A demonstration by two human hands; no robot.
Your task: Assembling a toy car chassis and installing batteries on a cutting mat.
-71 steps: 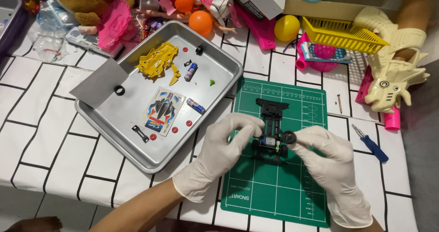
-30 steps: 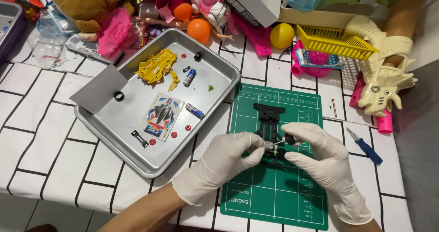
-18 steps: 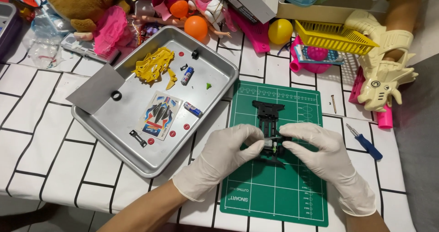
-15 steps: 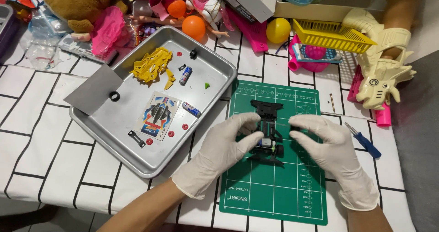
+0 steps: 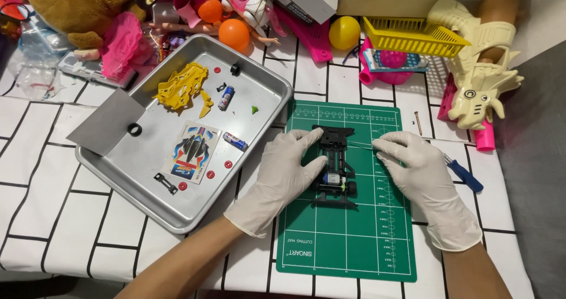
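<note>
Head view. A green gridded cutting mat (image 5: 348, 240) lies on a white tablecloth with black grid lines (image 5: 47, 204); all places below are taken from the mat.

On the mat's upper middle sits a black plastic toy-car chassis (image 5: 336, 163), lengthwise up the mat, with a small motor at its lower end.

Left hand (image 5: 283, 178), in a white glove, lies over the mat's left edge. Fingers are loosely together and pressed against the chassis's left side, with the thumb near the motor.

Right hand (image 5: 424, 184), also in a white glove, rests on the mat's right edge. Forefinger and thumb pinch one end of a thin metal rod (image 5: 359, 145), which runs leftward to the chassis's upper part. The other fingers are curled under.

Just right of the mat, partly under the right hand, lies a blue-handled screwdriver (image 5: 466, 177).

Left of the mat is a shallow grey metal tray (image 5: 177, 216). It holds a yellow plastic body shell (image 5: 183, 86), a printed sticker sheet (image 5: 193, 151), two small batteries and a few tiny loose parts.

Above the mat are a yellow plastic basket (image 5: 413, 36), an orange ball (image 5: 234, 33) and a cream toy dinosaur (image 5: 480, 86).
</note>
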